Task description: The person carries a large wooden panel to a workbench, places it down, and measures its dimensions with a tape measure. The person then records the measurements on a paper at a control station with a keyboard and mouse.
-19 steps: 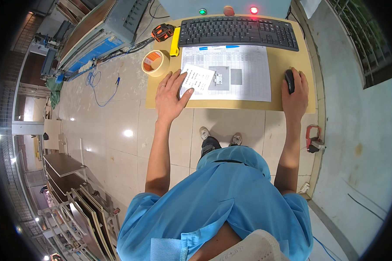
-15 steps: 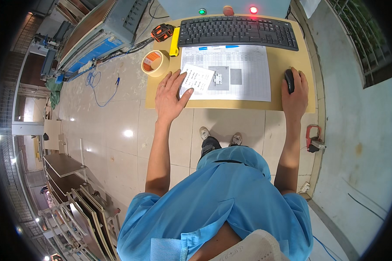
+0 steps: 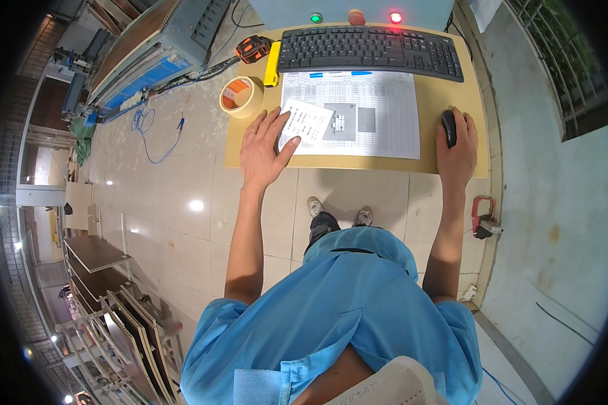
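My left hand (image 3: 263, 150) lies flat at the desk board's front left edge, fingers spread. Its thumb and forefinger rest on a small white slip of paper (image 3: 309, 121) with writing on it. Under the slip is a large printed sheet (image 3: 390, 138) with a fine table and grey blocks. At the right end of the desk, my right hand (image 3: 459, 152) is closed over a black computer mouse (image 3: 448, 125), its fingers along the mouse's right side. A black keyboard (image 3: 371, 52) stretches across the far side, just beyond the sheet.
Left on the yellowish desk board (image 3: 432, 101) stand a tape roll (image 3: 255, 101), a yellow cutter-like tool (image 3: 272, 64) and an orange-black tape measure (image 3: 252, 49). Behind are lit green (image 3: 316, 18) and red (image 3: 396, 18) buttons. A wall (image 3: 554, 196) runs along the right.
The view has shifted very slightly. Both hands, the slip and the mouse keep their places on the desk.
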`<state>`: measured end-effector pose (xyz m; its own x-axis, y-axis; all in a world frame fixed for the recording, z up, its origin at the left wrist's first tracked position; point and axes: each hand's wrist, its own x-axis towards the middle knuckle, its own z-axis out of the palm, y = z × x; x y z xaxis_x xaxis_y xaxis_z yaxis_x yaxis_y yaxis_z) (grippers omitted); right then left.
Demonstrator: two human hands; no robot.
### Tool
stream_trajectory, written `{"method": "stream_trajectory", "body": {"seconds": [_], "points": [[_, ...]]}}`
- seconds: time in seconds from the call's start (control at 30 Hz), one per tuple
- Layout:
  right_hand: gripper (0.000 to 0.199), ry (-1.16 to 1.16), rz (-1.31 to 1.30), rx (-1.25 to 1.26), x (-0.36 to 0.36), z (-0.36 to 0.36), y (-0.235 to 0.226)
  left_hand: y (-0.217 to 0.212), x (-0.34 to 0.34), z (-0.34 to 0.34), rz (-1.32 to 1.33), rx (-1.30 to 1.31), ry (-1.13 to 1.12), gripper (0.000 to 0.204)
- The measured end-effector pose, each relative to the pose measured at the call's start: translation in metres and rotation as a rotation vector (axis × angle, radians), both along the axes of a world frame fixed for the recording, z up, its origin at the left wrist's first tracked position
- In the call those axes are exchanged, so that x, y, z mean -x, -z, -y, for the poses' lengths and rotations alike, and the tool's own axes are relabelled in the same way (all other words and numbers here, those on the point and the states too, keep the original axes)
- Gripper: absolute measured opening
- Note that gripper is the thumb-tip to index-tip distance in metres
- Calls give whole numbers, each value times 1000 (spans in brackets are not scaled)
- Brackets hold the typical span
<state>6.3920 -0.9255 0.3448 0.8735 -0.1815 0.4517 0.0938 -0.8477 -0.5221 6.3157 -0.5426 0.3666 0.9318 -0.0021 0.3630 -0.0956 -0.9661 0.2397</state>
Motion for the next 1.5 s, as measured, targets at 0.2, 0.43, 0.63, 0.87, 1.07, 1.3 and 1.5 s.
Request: {"method": "stream_trajectory", "body": {"seconds": [0.2,0.43,0.63,0.87,1.07,1.3,1.5], "points": [[46,-14,35,2,-1,0,1,-1,0,0,-5,-8,-1,56],[46,-22,26,4,-1,-1,-1,-2,0,1,-11,10,-12,56],[46,-46,53,14,-1,3,3,1,1,-1,33,-14,16,54],[46,-99,66,-50,0,0,-4,-3,1,-3,26,8,16,57],[50,-174,100,-93,2,1,-5,-8,6,-1,7,36,16,57],[53,-171,18,-25,2,1,-5,-7,6,-1,22,53,14,57],[53,-178,-2,32,5,0,-10,-7,8,-1,11,59,19,57]]}}
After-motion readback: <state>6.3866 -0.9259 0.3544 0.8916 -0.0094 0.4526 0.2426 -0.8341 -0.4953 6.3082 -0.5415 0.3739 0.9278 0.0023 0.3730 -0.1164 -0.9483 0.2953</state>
